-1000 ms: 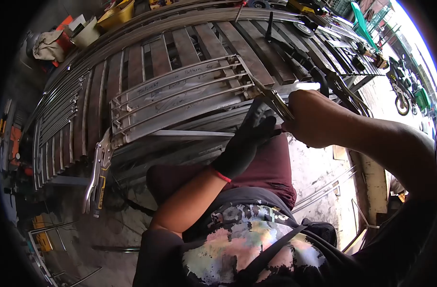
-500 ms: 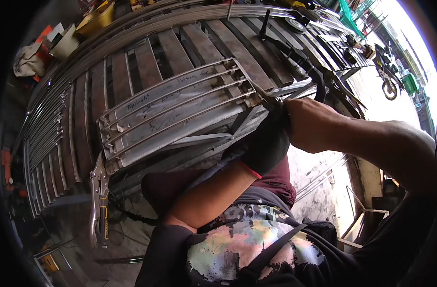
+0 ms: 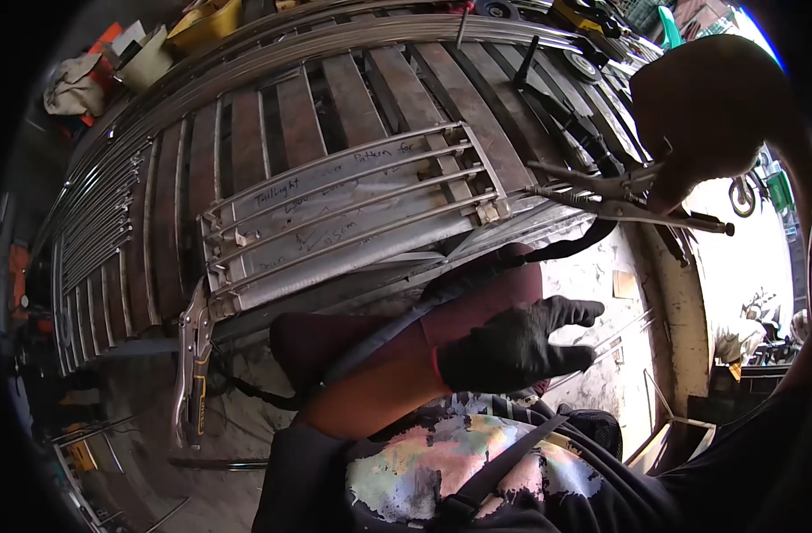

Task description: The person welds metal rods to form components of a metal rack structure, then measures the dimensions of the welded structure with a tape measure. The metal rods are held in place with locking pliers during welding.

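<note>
My right hand (image 3: 704,115), bare and dark against the light, is closed around a pair of locking pliers (image 3: 624,200) above the bench's right end. My left hand (image 3: 530,346), in a black glove, holds nothing; its fingers point right, with the thumb apart, over my lap. A metal frame of thin parallel rods (image 3: 353,209) lies on the bench over a sheet metal pattern (image 3: 295,200) with handwriting on it. Another pair of locking pliers (image 3: 193,364) is clamped at the frame's lower left corner and hangs down. Below the right-hand pliers runs a black cable (image 3: 566,249).
The slatted metal bench (image 3: 250,133) stretches across the view. Several thin rods (image 3: 104,218) are bundled on its left. A yellow container (image 3: 206,27) stands at the back left, and a black torch-like tool (image 3: 557,111) lies at the back right.
My hands have separated. The right has moved up and right with the locking pliers, off the frame's right corner; the left has dropped toward my lap and spread its fingers.
</note>
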The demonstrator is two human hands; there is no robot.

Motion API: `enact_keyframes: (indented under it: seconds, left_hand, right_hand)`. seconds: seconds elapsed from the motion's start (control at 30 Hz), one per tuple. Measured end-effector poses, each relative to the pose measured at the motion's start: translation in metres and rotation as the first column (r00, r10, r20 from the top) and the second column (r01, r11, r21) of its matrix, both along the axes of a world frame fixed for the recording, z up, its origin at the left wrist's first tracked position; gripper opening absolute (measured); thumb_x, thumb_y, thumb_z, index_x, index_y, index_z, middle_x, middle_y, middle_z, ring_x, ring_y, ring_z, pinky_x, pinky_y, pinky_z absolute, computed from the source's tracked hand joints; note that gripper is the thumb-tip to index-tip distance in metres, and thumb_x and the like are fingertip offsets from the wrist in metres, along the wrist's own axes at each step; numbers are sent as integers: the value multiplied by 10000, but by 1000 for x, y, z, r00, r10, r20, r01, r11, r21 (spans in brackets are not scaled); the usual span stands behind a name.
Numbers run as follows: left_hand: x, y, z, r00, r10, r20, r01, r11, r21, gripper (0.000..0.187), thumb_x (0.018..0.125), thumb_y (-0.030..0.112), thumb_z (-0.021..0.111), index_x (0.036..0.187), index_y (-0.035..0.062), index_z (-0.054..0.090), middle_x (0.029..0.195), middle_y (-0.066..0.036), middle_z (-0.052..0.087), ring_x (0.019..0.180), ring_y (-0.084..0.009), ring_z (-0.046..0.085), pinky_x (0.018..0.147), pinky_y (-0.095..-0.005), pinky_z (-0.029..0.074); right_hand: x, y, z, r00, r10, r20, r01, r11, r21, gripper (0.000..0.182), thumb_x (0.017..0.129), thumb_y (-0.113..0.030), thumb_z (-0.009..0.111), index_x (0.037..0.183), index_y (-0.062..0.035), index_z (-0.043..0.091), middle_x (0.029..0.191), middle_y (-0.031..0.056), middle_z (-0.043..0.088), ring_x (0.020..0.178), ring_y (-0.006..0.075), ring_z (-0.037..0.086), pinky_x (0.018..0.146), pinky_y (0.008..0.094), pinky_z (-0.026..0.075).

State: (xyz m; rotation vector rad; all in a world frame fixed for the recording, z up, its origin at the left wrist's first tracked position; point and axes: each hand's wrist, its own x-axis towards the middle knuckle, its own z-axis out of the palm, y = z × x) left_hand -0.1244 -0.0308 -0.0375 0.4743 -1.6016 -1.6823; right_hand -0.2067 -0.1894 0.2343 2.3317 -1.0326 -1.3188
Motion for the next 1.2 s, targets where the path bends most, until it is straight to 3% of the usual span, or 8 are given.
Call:
enact_keyframes:
  seconds: [0.13, 0.23, 0.47, 0.63, 0.67, 0.7, 0.97, 1.2]
  left_hand:
    - [43, 40, -12, 988, 128, 86, -120, 989, -88, 833, 970, 357, 811, 1591, -34, 416, 1579, -222, 533, 1445, -272, 538, 1214, -399, 403]
    - [88, 65, 26, 900, 371, 229, -335, 924, -182, 785, 993, 308, 785, 1602, -8, 402, 1605, -223, 501, 1454, -259, 531, 1209, -422, 422]
    - [154, 163, 89, 123, 992, 6, -222, 33, -974, 108, 876, 239, 666, 856, 139, 631, 750, -19, 531, 666, -245, 558, 664, -439, 490]
    - [197, 144, 178, -549, 700, 457, -255, 381, -889, 644, 884, 222, 791, 1460, 14, 592, 1155, -236, 684, 956, -421, 678, 879, -517, 524]
    - [225, 150, 178, -493, 533, 688, -340, 609, -716, 473, 896, 198, 752, 1324, 8, 680, 1217, -239, 681, 992, -419, 684, 877, -526, 544]
    - [252, 153, 174, -331, 723, 607, 291, 690, -663, 259, 896, 193, 719, 1114, 61, 762, 1184, -218, 686, 985, -398, 693, 852, -502, 566]
    - [273, 141, 167, -391, 137, 910, -291, 920, -264, 113, 884, 207, 703, 943, 137, 768, 947, -138, 635, 919, -344, 696, 758, -485, 564]
    - [298, 148, 139, -451, 203, 869, -57, 965, -255, 291, 931, 283, 631, 967, 18, 745, 984, -246, 707, 930, -402, 711, 822, -512, 560]
  right_hand:
    - [29, -5, 24, 951, -129, 283, 195, 956, -220, 491, 1054, -462, 633, 970, 5, 761, 942, 179, 728, 907, 314, 751, 876, 464, 601]
    - [34, -64, -59, 795, 438, 420, -191, 838, -512, 242, 999, -254, 673, 1016, -30, 765, 997, 138, 754, 938, 297, 775, 791, 442, 632]
    - [130, -114, -170, 550, 369, 749, -58, 912, -407, 234, 972, -249, 678, 960, -20, 724, 887, 167, 784, 863, 334, 797, 698, 452, 641]
    - [145, -86, -142, 553, 276, 786, -89, 958, -273, 403, 1006, -400, 698, 1064, -2, 721, 913, 194, 781, 909, 409, 775, 782, 511, 617]
    - [142, -67, -128, 458, 269, 847, -79, 962, -263, 412, 1001, -399, 708, 1097, 2, 716, 932, 194, 780, 930, 415, 768, 803, 514, 605]
    - [123, -50, -114, 373, 246, 895, -31, 967, -253, 425, 996, -397, 717, 1130, 6, 711, 951, 193, 780, 951, 422, 761, 825, 516, 593]
    - [64, 92, -163, -56, 440, 896, -115, 889, -444, 517, 809, -240, 894, 1224, -27, 672, 1093, 121, 592, 1041, 336, 614, 910, 458, 513]
    - [94, 100, -241, -30, 503, 864, -217, 840, -497, 545, 910, -306, 773, 1344, -18, 612, 1336, 207, 570, 1242, 381, 569, 1066, 519, 457]
